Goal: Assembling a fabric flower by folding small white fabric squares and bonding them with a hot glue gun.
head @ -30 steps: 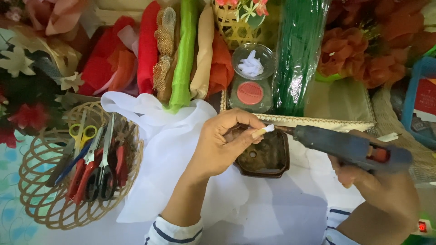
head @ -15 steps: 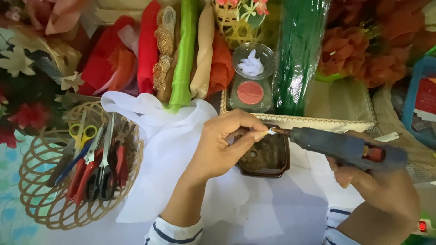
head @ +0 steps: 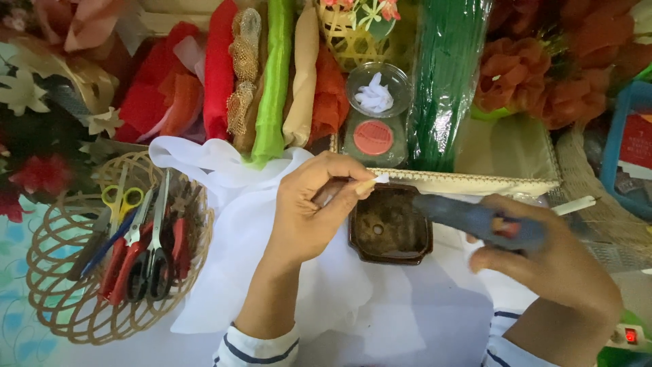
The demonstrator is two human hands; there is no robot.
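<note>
Blue glue gun [head: 479, 221], brown dish [head: 389, 231], white cloth [head: 251, 224], far green fabric roll [head: 273, 81], yellow-handled scissors [head: 121, 200] left in tan basket [head: 54, 299]

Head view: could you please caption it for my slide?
Left hand pinches a small white piece over a brown dish; right hand holds glue gun.

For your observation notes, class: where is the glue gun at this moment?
In the head view, the blue glue gun is on the right, held in the right hand, its nozzle pointing left over the small brown dish.
</note>
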